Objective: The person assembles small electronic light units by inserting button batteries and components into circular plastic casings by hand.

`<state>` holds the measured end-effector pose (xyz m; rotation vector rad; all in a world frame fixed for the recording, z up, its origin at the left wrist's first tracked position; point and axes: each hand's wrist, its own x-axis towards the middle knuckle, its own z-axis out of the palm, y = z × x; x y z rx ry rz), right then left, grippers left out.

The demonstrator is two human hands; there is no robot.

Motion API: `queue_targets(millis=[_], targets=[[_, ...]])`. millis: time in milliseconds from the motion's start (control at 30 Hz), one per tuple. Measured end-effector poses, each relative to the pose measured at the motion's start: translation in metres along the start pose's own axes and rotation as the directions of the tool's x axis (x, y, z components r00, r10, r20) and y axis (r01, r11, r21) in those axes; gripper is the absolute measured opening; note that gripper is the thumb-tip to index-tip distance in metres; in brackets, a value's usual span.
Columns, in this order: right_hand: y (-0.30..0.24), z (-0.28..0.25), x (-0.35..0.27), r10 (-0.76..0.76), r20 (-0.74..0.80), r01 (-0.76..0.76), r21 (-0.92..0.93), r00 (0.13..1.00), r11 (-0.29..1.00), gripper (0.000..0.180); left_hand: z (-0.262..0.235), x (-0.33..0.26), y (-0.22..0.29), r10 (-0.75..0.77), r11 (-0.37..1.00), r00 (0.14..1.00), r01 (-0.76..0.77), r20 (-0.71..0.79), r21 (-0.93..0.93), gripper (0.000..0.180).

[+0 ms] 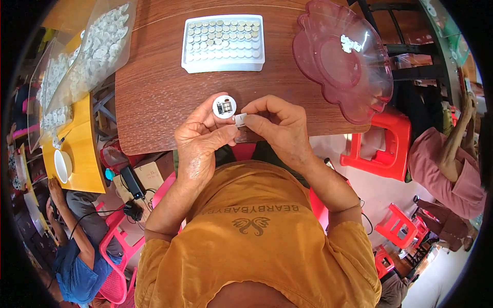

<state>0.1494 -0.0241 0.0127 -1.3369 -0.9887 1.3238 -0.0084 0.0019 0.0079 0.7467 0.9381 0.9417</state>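
My left hand [200,136] is closed on a small round white plastic housing [224,107], tilted up so that silvery button cells and dark parts show in its opening. A small white plastic piece [240,120] sits right below the housing, pinched between the thumb and fingers of my right hand [277,126]; my left fingertips are close to it, and whether they touch it I cannot tell. Beyond my hands lies a white tray [224,66] with rows of round button cells [219,30]; its nearer rows show only pale round hollows.
A pink translucent flower-shaped dish [328,77] stands on the brown table [154,102] at the right, with several small white pieces [350,44] in it. Bags of white parts [102,46] and a white bowl [62,166] are at the left. Red stools [382,146] and other people surround the table.
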Motion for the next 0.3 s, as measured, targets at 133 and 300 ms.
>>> queue_targets(millis=[133,300], targets=[[0.006,0.009,-0.004,-0.013,-0.040,0.018,0.140,0.999,0.990,0.010,-0.002,0.001,-0.003,0.018,0.999,1.000,-0.017,-0.007,0.028,0.051],[0.013,0.009,-0.007,-0.084,0.036,0.087,-0.104,0.996,0.991,0.014,-0.003,0.000,0.000,0.053,0.996,0.998,-0.050,-0.024,0.080,0.050]])
